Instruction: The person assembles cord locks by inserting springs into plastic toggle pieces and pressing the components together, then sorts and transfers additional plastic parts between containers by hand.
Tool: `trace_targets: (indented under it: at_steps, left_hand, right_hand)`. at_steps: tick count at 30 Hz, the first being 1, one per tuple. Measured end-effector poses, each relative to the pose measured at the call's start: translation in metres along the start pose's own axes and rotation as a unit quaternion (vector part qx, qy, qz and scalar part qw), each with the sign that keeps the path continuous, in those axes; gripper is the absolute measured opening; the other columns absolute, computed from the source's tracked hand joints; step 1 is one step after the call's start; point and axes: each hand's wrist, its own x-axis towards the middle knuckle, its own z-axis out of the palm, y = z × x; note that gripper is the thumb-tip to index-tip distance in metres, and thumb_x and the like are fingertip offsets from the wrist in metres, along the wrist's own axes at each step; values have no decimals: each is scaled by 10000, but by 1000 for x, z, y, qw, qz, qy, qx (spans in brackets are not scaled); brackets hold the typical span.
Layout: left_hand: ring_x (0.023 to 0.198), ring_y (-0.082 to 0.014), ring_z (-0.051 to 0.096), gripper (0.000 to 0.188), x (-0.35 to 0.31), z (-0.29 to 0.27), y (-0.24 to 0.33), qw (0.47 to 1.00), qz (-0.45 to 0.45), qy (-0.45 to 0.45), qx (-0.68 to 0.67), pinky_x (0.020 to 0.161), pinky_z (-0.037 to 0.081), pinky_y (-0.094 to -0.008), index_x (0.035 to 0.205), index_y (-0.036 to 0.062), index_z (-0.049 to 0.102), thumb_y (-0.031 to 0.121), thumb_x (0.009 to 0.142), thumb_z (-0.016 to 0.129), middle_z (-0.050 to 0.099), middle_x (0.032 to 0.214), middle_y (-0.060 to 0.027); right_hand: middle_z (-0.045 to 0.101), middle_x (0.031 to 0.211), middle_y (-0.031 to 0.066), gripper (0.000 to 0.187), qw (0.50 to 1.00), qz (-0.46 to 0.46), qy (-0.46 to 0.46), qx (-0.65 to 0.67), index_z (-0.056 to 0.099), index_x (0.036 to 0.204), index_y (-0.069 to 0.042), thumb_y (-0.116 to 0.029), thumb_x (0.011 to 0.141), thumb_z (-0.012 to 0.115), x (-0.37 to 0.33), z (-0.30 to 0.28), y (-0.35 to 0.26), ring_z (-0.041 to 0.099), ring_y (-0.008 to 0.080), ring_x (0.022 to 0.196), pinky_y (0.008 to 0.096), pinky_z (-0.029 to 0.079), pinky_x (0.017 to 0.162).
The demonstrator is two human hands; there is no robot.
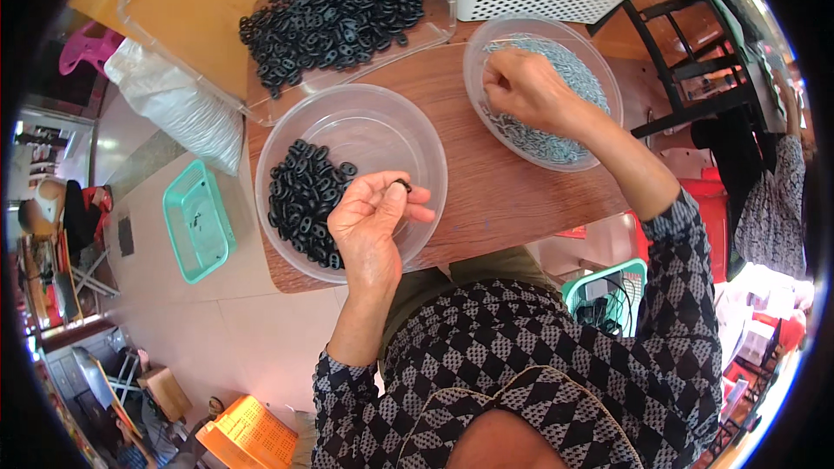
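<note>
My left hand point(369, 221) is above the near side of a clear round tub point(415, 135), pinching a small black plastic piece point(402, 183) between thumb and forefinger. Inside that tub lies a heap of black oval pieces point(304, 208) with holes through them. Over at the right, my right hand point(527, 87) reaches into a second clear tub point(608, 100) filled with thin silvery metal pieces point(565, 69) that look like screws. Its fingers are curled together at the tub's left side, and whatever they hold is hidden.
Both tubs stand on a brown wooden table point(504, 200). At the back are a clear tray point(443, 37) with a pile of black oval pieces and a white perforated basket point(539, 0). Green baskets point(195, 221) and a white sack point(178, 104) flank the table; a person point(773, 208) is at right.
</note>
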Motion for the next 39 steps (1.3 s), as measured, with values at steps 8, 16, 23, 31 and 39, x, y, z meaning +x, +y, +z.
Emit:
trace_targets:
  at_steps: [8,16,23,31,39]
  left_hand:
    - [613,-197,631,115,2,-14,0,999,1,12,-53,620,502,-260,951,-61,599,22,873,586,653,816,-154]
    - [721,-219,647,147,-5,-29,-3,998,32,11,-56,612,539,-283,981,-76,578,-16,849,599,631,877,-130]
    - [671,-201,645,150,-15,-32,-4,997,68,0,-23,622,527,-266,968,-77,577,-12,839,617,635,867,-119]
    - [652,-146,632,109,-20,-35,-5,996,91,-16,7,616,479,-208,963,-72,587,-32,872,543,645,837,-101]
    - [641,-126,620,111,-21,-40,-13,994,96,-24,45,607,482,-209,973,-65,586,-20,877,555,637,824,-85]
  right_hand:
    - [613,732,144,90,959,40,1,282,571,803,24,-34,752,617,-15,28,-96,600,228,638,324,465,569]
    - [584,719,24,82,915,72,-52,393,592,835,16,-17,775,638,-20,40,-124,530,72,663,245,456,594]
    - [584,727,13,103,905,54,-28,422,606,861,14,-6,766,643,-25,50,-127,530,72,679,240,458,620]
    - [598,736,31,111,908,64,-64,409,602,860,29,-1,760,640,-26,52,-132,545,82,688,244,465,627]
    - [605,734,44,115,914,65,-70,394,598,848,30,8,745,646,-28,58,-129,562,96,693,258,479,634]
